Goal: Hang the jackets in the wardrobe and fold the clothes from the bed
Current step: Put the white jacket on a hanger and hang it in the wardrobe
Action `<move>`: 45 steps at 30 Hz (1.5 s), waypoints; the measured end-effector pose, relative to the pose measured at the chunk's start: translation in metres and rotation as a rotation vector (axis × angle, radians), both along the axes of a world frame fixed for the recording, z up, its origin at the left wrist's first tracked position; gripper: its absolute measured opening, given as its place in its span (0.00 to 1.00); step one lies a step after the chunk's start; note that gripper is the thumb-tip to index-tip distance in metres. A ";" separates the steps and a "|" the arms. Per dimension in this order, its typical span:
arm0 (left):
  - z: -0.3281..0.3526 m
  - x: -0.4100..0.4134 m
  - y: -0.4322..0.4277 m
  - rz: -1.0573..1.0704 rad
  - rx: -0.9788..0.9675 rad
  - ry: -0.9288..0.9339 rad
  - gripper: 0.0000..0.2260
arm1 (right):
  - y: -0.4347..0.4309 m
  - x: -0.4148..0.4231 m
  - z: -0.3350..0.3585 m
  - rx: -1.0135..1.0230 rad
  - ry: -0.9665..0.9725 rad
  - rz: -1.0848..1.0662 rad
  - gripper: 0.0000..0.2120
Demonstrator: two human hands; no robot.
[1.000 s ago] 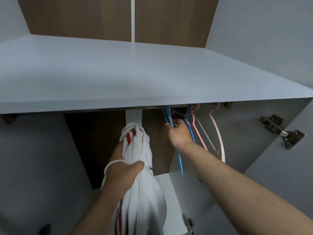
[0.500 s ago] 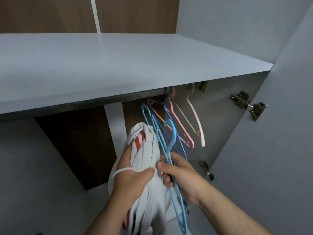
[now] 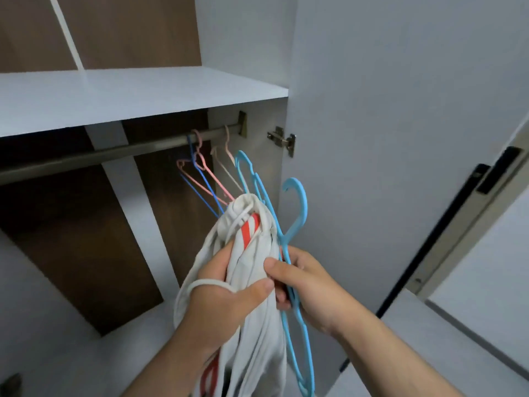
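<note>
Left hand (image 3: 226, 305) grips a bunched white jacket (image 3: 249, 279); right hand (image 3: 309, 285) pinches a blue hanger (image 3: 303, 204). The jacket is not yet hung on the rail (image 3: 114, 151)

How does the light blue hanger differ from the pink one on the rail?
The light blue hanger is off the rail, gripped in the right hand and stood on end; the pink hanger hangs by its hook from the rail. The light blue hanger looks broad and flat, the pink hanger thin. Both are bare.
</note>
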State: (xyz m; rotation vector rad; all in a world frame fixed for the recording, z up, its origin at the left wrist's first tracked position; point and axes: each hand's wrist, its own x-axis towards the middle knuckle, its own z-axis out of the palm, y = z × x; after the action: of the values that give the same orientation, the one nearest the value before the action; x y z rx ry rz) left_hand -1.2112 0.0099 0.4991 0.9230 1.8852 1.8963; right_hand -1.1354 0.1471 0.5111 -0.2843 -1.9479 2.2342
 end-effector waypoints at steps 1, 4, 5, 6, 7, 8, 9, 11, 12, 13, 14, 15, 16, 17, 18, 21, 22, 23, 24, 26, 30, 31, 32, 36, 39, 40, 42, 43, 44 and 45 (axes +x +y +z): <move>0.004 0.022 0.002 -0.043 0.025 -0.013 0.24 | -0.001 0.025 0.005 0.017 -0.001 -0.019 0.13; 0.009 0.089 0.010 -0.160 0.118 -0.073 0.21 | -0.007 0.102 0.019 0.070 -0.011 -0.094 0.10; 0.009 0.109 0.013 -0.202 0.150 -0.080 0.22 | -0.009 0.129 0.023 0.077 -0.015 -0.134 0.09; 0.008 0.131 0.018 -0.250 0.172 -0.069 0.21 | -0.009 0.157 0.026 0.074 -0.019 -0.184 0.08; 0.008 0.151 0.024 -0.296 0.185 -0.054 0.22 | -0.009 0.184 0.028 0.064 -0.025 -0.233 0.06; 0.009 0.171 0.030 -0.350 0.199 -0.045 0.24 | -0.008 0.210 0.029 0.051 -0.032 -0.277 0.05; 0.011 0.191 0.038 -0.408 0.207 -0.045 0.25 | -0.006 0.236 0.030 0.043 -0.038 -0.323 0.04; 0.014 0.228 0.058 -0.505 0.211 -0.048 0.23 | 0.000 0.285 0.033 0.039 -0.034 -0.410 0.03; 0.013 0.240 0.067 -0.537 0.213 -0.059 0.22 | 0.003 0.302 0.035 0.041 -0.028 -0.438 0.02; 0.015 0.254 0.077 -0.584 0.213 -0.089 0.21 | 0.006 0.320 0.037 0.046 -0.019 -0.476 0.03; 0.017 0.273 0.089 -0.658 0.208 -0.124 0.20 | 0.010 0.345 0.039 0.057 -0.010 -0.535 0.03; 0.019 0.291 0.100 -0.730 0.198 -0.158 0.20 | 0.012 0.365 0.040 0.066 0.001 -0.587 0.03; 0.021 0.307 0.111 -0.803 0.187 -0.191 0.20 | 0.016 0.385 0.041 0.072 0.015 -0.646 0.03; 0.023 0.322 0.122 -0.869 0.175 -0.219 0.21 | 0.019 0.403 0.041 0.073 0.029 -0.705 0.03; 0.024 0.337 0.133 -0.928 0.153 -0.234 0.24 | 0.022 0.420 0.039 0.072 0.039 -0.765 0.03; 0.018 0.378 0.169 -1.066 0.093 -0.266 0.29 | 0.033 0.464 0.033 0.057 0.040 -0.947 0.06; 0.015 0.391 0.181 -1.103 0.080 -0.265 0.30 | 0.037 0.478 0.030 0.055 0.035 -1.004 0.05; 0.013 0.404 0.192 -1.133 0.073 -0.264 0.31 | 0.042 0.491 0.027 0.060 0.020 -1.050 0.04; 0.012 0.416 0.203 -1.160 0.069 -0.253 0.31 | 0.047 0.503 0.025 0.073 -0.006 -1.090 0.05; 0.008 0.439 0.230 -1.224 0.073 -0.212 0.28 | 0.061 0.523 0.018 0.085 -0.057 -1.173 0.10; -0.003 0.475 0.296 -1.310 0.040 -0.120 0.24 | 0.100 0.556 0.005 0.058 -0.162 -1.390 0.09; -0.006 0.482 0.314 -1.331 0.035 -0.099 0.24 | 0.111 0.565 0.001 0.040 -0.188 -1.452 0.07; -0.008 0.489 0.332 -1.350 0.035 -0.076 0.25 | 0.122 0.573 -0.001 0.024 -0.204 -1.517 0.07; -0.014 0.520 0.414 -1.394 -0.016 -0.056 0.18 | 0.167 0.609 -0.006 -0.042 -0.206 -1.798 0.16; -0.018 0.552 0.473 -1.437 -0.077 -0.017 0.16 | 0.188 0.643 -0.003 -0.051 -0.210 -1.948 0.14; -0.020 0.564 0.490 -1.449 -0.088 0.004 0.16 | 0.191 0.656 -0.003 -0.060 -0.216 -2.002 0.16; -0.024 0.590 0.517 -1.464 -0.103 0.065 0.17 | 0.189 0.684 -0.008 -0.104 -0.245 -2.128 0.15; -0.027 0.604 0.529 -1.477 -0.102 0.102 0.20 | 0.186 0.700 -0.012 -0.127 -0.266 -2.205 0.14; -0.029 0.617 0.537 -1.495 -0.097 0.146 0.23 | 0.181 0.714 -0.015 -0.142 -0.287 -2.271 0.14; -0.031 0.631 0.545 -1.509 -0.092 0.189 0.25 | 0.175 0.730 -0.019 -0.150 -0.317 -2.331 0.14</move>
State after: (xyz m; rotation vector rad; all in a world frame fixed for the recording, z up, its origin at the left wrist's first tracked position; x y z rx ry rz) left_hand -0.5799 0.5552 0.4684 1.7566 0.7115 0.7610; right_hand -0.4054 0.3223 0.4921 -1.6728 -0.2943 0.5449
